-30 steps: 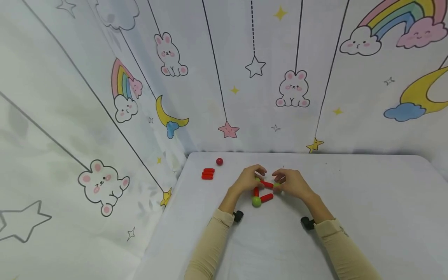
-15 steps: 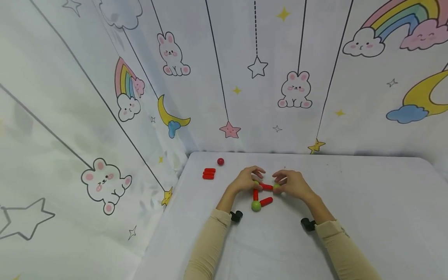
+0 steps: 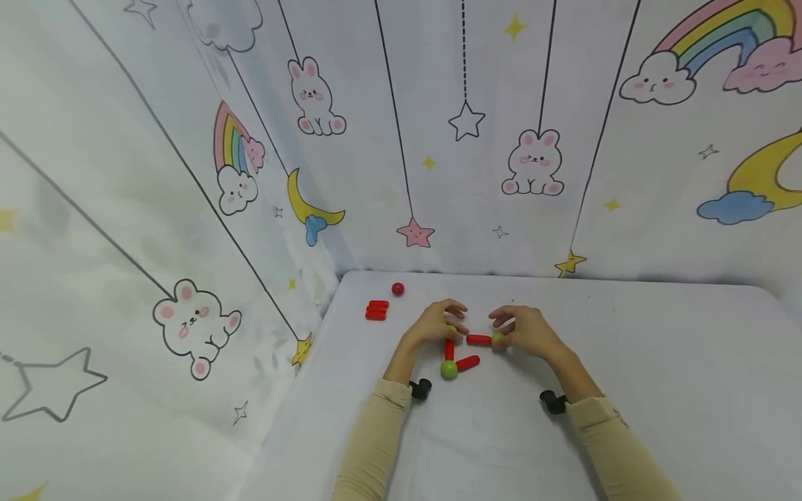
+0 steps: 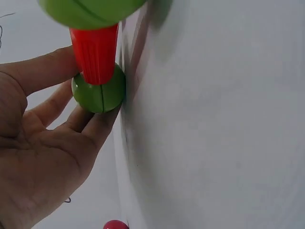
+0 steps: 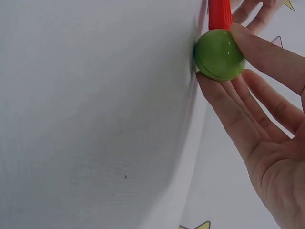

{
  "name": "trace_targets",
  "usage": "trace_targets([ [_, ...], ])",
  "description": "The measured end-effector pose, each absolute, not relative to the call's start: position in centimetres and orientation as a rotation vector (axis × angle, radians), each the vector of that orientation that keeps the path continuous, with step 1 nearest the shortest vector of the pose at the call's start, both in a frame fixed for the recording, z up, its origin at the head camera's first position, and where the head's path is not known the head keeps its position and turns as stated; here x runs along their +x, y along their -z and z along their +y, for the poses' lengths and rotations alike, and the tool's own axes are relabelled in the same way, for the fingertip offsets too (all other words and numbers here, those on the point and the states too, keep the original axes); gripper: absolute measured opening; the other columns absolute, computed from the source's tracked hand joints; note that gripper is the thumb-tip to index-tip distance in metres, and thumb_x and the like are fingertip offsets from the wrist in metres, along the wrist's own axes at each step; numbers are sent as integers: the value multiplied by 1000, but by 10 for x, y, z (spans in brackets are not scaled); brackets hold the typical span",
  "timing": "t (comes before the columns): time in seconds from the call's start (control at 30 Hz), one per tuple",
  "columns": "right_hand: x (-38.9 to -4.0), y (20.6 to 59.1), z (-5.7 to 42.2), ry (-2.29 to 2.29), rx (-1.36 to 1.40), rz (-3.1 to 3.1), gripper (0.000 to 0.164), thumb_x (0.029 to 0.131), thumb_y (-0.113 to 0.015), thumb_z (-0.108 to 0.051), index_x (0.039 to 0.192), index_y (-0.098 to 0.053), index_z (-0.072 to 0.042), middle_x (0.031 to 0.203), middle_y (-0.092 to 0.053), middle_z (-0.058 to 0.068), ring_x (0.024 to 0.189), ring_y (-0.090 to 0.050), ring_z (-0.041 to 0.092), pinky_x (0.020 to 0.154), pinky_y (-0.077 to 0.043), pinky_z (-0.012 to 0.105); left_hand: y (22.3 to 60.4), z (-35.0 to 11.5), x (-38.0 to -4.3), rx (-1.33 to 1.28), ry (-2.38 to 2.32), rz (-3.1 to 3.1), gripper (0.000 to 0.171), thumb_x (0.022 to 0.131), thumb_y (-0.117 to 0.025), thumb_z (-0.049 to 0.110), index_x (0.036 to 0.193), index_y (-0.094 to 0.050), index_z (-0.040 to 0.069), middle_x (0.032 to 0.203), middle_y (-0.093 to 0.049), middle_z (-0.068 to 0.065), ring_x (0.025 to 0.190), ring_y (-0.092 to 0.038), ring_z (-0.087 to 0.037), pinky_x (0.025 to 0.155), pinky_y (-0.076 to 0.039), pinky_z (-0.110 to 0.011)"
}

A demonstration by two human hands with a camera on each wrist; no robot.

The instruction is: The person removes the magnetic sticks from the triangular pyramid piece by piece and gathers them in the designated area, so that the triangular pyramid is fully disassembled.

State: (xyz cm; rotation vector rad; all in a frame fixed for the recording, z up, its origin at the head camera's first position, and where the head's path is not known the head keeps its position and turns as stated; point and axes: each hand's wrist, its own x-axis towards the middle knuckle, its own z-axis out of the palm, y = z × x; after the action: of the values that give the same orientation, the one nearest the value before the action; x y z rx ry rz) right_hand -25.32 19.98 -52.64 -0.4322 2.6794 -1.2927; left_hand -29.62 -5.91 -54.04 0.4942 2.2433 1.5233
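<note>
My left hand (image 3: 436,322) pinches a green ball (image 4: 97,98) between thumb and fingers. From that ball a ribbed red rod (image 4: 96,57) runs toward me to a second green ball (image 3: 448,369). Another red rod (image 3: 468,362) sticks out rightward from this nearer ball, its far end free. Opposite, my right hand (image 3: 528,330) holds a third green ball (image 5: 219,55) by thumb and fingertips, low at the white table. A red rod (image 3: 479,340) points left from it, and a small gap separates its tip from the left hand's ball.
Several red rods (image 3: 376,310) lie side by side at the back left of the white table (image 3: 658,362). Just behind them sits a red ball (image 3: 397,289). A printed white curtain (image 3: 370,167) hangs along the table's back and left.
The red rod that linked the two hands' green balls has come away from the left one and stays on the right. The left hand's joined pieces have shifted left and slightly nearer.
</note>
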Motion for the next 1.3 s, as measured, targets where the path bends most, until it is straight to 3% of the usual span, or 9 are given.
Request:
trace_targets([
  [0.27, -253, 529, 200, 1286, -415, 2676, 54, 81, -89, -8, 130, -68, -2, 113, -73, 13, 102, -73, 30, 80, -62, 43, 540, -56, -293, 499, -1503, 2247, 57, 89, -76, -8, 141, -58, 2, 132, -64, -17, 106, -75, -24, 86, -61, -34],
  [0.57, -253, 530, 203, 1326, -428, 2667, 54, 81, -89, -8, 130, -68, -1, 113, -74, 14, 103, -74, 31, 81, -62, 43, 535, -44, -297, 692, -1472, 2262, 59, 86, -80, -8, 141, -58, 1, 134, -64, -18, 115, -71, -31, 83, -61, -30],
  [0.93, -259, 541, 208, 1394, -447, 2645, 54, 80, -91, -11, 128, -69, -2, 109, -75, 9, 102, -75, 28, 82, -62, 43, 529, -33, -296, 731, -1450, 2251, 55, 89, -78, -4, 140, -57, -1, 131, -63, -19, 112, -72, -32, 82, -61, -29],
  [1.3, -258, 539, 208, 1385, -431, 2640, 52, 80, -91, -11, 126, -70, -2, 108, -75, 9, 103, -75, 30, 84, -61, 44, 530, -28, -297, 780, -1340, 2323, 56, 87, -80, -7, 137, -60, 7, 129, -65, -14, 93, -74, -12, 71, -59, -27],
])
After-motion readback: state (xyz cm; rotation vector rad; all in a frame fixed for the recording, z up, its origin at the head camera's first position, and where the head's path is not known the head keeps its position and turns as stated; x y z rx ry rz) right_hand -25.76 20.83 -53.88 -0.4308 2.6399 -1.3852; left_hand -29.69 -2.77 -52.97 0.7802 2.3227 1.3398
